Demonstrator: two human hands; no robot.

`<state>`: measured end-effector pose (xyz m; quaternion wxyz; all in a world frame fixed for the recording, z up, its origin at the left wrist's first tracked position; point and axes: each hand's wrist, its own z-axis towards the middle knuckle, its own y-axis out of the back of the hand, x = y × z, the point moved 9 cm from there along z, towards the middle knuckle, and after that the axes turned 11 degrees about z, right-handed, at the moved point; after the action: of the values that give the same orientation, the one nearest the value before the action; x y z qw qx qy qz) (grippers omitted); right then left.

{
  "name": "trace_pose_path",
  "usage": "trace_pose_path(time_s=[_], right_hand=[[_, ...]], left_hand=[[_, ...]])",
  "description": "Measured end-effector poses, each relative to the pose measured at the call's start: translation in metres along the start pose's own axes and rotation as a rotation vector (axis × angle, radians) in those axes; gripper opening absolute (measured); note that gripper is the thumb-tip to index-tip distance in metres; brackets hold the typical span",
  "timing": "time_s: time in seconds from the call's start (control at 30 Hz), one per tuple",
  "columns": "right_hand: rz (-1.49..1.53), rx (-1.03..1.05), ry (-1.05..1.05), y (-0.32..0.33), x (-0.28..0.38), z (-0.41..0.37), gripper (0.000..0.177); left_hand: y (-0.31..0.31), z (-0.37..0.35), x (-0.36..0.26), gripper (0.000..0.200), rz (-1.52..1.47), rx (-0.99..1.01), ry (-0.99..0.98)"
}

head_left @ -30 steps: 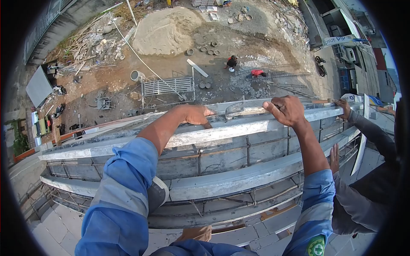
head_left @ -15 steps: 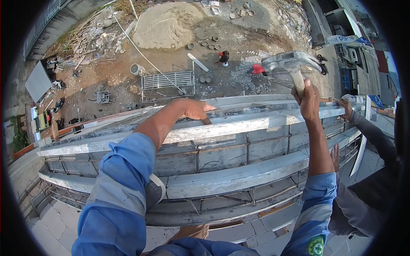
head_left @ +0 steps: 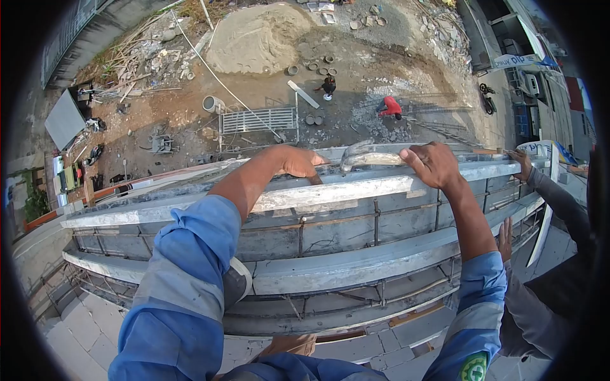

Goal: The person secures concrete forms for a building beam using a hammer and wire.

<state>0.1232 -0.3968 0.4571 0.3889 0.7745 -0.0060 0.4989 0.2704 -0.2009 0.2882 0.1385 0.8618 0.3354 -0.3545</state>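
My right hand (head_left: 435, 166) is closed round the handle of a claw hammer (head_left: 365, 157), which lies nearly level with its head pointing left. The hammer head is low over the far edge of a long grey metal beam (head_left: 375, 188) smeared with white. Just left of it, my left hand (head_left: 297, 163) grips over the top of this beam, its thumb towards the hammer head and some fingers hidden. Nearer to me runs a second, similar beam (head_left: 356, 271), with thin rods and grey panels in between.
A co-worker's gloved or bare hand (head_left: 521, 164) rests on the beam at the right; another hand (head_left: 505, 239) is below it. Far down on the ground are a person in red (head_left: 391, 106), a sand heap (head_left: 257, 39), buckets and a metal frame (head_left: 259, 120).
My right hand has swung the hammer down and left, from raised above the beam to low beside my left hand. My left hand stays on the beam.
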Motion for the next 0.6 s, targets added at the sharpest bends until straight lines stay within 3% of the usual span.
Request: trace_pose_path(time_s=[0.03,0.07,0.13,0.17,0.23,0.3,0.37,0.43,0.5,0.57,0.6], right_hand=[[-0.504,0.295,0.019,-0.023,-0.003,-0.004,0.063],[-0.510,0.291,0.012,-0.013,0.001,-0.006,0.063],[-0.339,-0.014,0.116,0.025,0.029,0.003,0.060],[-0.333,-0.015,0.114,0.026,0.028,0.002,0.060],[0.263,-0.220,-0.095,0.050,0.005,-0.004,0.059],[0.307,-0.230,-0.092,0.040,0.002,-0.006,0.059],[-0.429,0.218,0.055,-0.009,0.006,-0.003,0.058],[-0.558,0.253,0.035,-0.017,-0.004,-0.004,0.060],[-0.451,0.079,-0.065,0.012,-0.002,0.001,0.060],[-0.280,0.038,-0.086,0.025,-0.008,-0.001,0.060],[0.036,-0.068,-0.079,0.032,-0.008,-0.004,0.059]], left_hand=[[-0.005,0.000,-0.004,0.094,-0.026,0.032,-0.015],[-0.006,0.000,-0.008,0.094,-0.021,0.035,-0.022],[-0.001,-0.007,-0.006,0.096,-0.010,-0.027,-0.008],[0.000,-0.007,-0.004,0.096,-0.008,-0.023,-0.003],[-0.002,-0.003,-0.003,0.101,0.016,0.031,0.017],[-0.004,0.001,0.002,0.102,0.003,0.044,0.015],[-0.005,0.008,0.007,0.104,0.002,0.055,0.009],[-0.004,0.007,0.004,0.102,0.014,0.073,-0.010],[0.001,0.001,0.000,0.101,0.014,0.048,0.005],[-0.005,0.000,0.000,0.099,0.007,0.054,0.018],[-0.007,0.001,0.002,0.100,-0.012,0.056,0.025]])
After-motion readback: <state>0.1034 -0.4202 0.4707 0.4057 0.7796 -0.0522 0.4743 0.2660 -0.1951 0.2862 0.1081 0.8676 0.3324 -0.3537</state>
